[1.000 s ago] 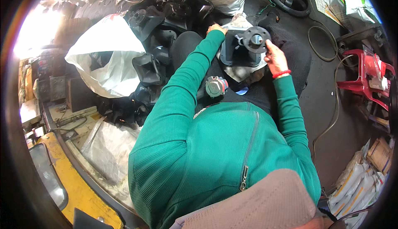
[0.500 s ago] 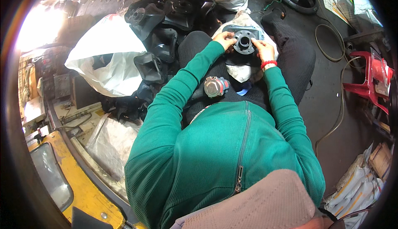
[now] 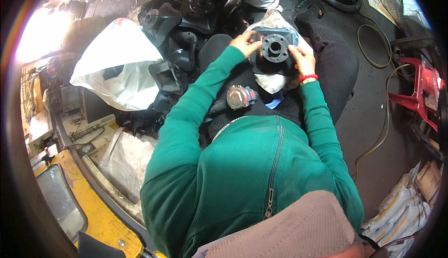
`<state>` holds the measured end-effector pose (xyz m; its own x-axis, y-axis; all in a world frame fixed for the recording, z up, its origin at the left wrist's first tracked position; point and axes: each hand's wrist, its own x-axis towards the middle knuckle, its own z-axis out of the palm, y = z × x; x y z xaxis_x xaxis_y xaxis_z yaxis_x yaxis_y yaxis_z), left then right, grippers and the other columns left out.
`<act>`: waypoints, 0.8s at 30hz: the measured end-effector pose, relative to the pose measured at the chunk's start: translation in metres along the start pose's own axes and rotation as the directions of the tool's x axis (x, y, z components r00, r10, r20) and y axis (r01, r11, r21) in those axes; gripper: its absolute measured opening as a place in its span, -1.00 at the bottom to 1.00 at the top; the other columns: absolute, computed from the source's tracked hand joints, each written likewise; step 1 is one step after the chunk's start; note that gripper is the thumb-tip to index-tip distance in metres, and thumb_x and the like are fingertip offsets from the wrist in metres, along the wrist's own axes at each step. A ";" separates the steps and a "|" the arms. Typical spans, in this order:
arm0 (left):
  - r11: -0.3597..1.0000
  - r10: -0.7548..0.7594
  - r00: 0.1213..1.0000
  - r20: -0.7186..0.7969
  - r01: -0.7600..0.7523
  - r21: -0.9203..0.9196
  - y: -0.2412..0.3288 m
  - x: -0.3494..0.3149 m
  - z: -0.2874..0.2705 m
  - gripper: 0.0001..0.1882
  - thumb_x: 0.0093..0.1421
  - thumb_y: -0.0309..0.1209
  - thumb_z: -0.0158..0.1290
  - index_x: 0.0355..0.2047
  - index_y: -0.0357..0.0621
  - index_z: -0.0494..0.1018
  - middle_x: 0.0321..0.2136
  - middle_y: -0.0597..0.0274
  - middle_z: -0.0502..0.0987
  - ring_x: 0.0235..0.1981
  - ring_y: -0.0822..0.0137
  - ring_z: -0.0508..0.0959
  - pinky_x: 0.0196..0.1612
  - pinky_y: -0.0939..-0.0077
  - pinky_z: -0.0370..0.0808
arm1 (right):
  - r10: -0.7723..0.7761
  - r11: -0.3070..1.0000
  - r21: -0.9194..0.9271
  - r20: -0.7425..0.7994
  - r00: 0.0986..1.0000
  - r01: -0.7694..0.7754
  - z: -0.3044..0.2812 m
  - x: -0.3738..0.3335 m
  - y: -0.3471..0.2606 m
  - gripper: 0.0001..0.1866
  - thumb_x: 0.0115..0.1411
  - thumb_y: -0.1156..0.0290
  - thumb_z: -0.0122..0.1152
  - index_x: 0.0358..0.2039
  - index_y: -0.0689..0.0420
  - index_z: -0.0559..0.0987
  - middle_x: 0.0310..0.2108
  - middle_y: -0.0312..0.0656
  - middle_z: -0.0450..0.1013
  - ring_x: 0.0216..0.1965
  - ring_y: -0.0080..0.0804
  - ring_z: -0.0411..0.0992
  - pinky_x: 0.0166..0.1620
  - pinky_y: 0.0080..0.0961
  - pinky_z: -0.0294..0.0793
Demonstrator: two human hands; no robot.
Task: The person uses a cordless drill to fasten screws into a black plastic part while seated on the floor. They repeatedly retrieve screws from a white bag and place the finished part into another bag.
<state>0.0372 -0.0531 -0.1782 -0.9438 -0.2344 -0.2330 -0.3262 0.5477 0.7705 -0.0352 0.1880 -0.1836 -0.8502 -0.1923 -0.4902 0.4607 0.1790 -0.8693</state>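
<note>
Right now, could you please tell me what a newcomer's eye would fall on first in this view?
Probably the green jacket, filling the lower middle of the view, with the open white bag to its upper left. Next, perhaps, the black flanged part near the top centre, between the left hand and the right hand. The yellow panel at the lower left stands out too.

The right hand [image 3: 304,62] is touching the right edge of a black flanged part [image 3: 275,58] with its fingertips. The left hand [image 3: 246,43] is holding its fingers spread at the opposite edge; contact is remaining unclear. Beneath the fingers, a white sheet [image 3: 270,83] is lying under the part. Below the left fingers, a power tool [image 3: 239,97] is resting on the lap.
</note>
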 end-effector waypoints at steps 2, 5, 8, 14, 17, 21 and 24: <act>0.958 0.143 0.987 0.073 -0.157 0.239 0.023 -0.041 -0.048 -0.50 0.16 -0.22 0.11 0.06 -0.18 0.38 -0.26 0.18 0.55 -0.30 0.38 0.55 -0.20 0.46 0.51 | 0.040 0.954 0.298 -0.003 0.999 -0.038 -0.020 -0.003 0.004 -0.65 0.15 0.25 0.19 -0.13 0.19 0.59 -0.56 -0.43 0.33 -0.61 -0.70 0.21 -0.58 -0.72 0.20; 0.998 0.052 0.806 0.589 -0.064 -0.001 0.048 -0.130 -0.105 -0.57 0.04 -0.37 0.08 -0.04 -0.23 0.45 -0.15 -0.04 0.54 -0.09 0.12 0.55 0.01 0.29 0.44 | 0.048 0.854 0.502 0.189 0.981 -0.138 -0.033 -0.026 -0.014 -0.61 0.24 0.44 -0.04 0.08 0.24 0.42 -0.51 -0.45 0.26 -0.57 -0.73 0.20 -0.58 -0.77 0.15; 0.967 0.012 0.856 0.516 -0.142 0.213 0.056 -0.176 -0.088 -0.31 -0.06 -0.17 0.17 0.10 -0.17 0.33 -0.12 -0.09 0.47 -0.07 -0.04 0.49 0.02 0.22 0.43 | -0.021 0.852 0.510 0.255 0.967 -0.116 -0.030 -0.049 -0.025 -0.66 0.28 0.44 -0.01 0.05 0.22 0.40 -0.39 -0.31 0.41 -0.54 -0.72 0.28 -0.59 -0.82 0.17; 0.963 0.035 0.955 0.293 -0.111 0.247 0.055 -0.171 -0.056 -0.38 -0.13 -0.09 0.27 -0.06 -0.07 0.46 -0.16 0.04 0.54 -0.17 -0.02 0.56 -0.07 0.18 0.50 | -0.074 0.845 0.512 0.396 0.915 -0.153 -0.021 -0.052 -0.029 -0.77 0.26 0.42 0.11 -0.10 0.21 0.44 -0.18 -0.10 0.51 -0.47 -0.68 0.41 -0.61 -0.84 0.20; 0.995 0.047 0.977 0.207 -0.026 -0.101 0.069 -0.179 -0.088 -0.51 -0.10 -0.27 0.36 -0.17 -0.19 0.50 -0.30 0.17 0.59 -0.26 0.41 0.57 -0.18 0.43 0.51 | -0.006 0.799 0.533 0.470 0.883 -0.278 -0.026 -0.049 -0.032 -0.75 0.24 0.42 0.15 -0.10 0.24 0.49 -0.30 -0.24 0.47 -0.48 -0.72 0.34 -0.61 -0.85 0.16; 0.770 -0.129 0.962 0.240 0.249 -0.587 0.133 -0.181 -0.131 -0.55 0.02 -0.35 0.24 -0.09 -0.24 0.43 -0.37 0.12 0.58 -0.52 0.47 0.50 -0.44 0.55 0.48 | -0.036 0.687 0.603 0.585 0.810 -0.405 -0.020 -0.061 -0.035 -0.73 0.23 0.44 0.16 -0.08 0.27 0.48 -0.36 -0.31 0.42 -0.46 -0.72 0.29 -0.60 -0.83 0.16; 0.768 -0.176 0.952 0.250 0.292 -0.570 0.142 -0.181 -0.130 -0.60 0.05 -0.35 0.21 -0.11 -0.23 0.43 -0.38 0.12 0.58 -0.58 0.44 0.49 -0.50 0.55 0.46 | -0.042 0.567 0.634 0.660 0.750 -0.525 -0.011 -0.067 -0.035 -0.76 0.20 0.45 0.20 -0.14 0.24 0.49 -0.37 -0.28 0.42 -0.45 -0.68 0.31 -0.61 -0.82 0.18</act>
<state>0.1686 -0.0369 0.0505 -0.8544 -0.1189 -0.5059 -0.4957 -0.1054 0.8621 0.0029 0.2050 -0.1202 -0.4893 -0.7882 -0.3733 0.8697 -0.4091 -0.2760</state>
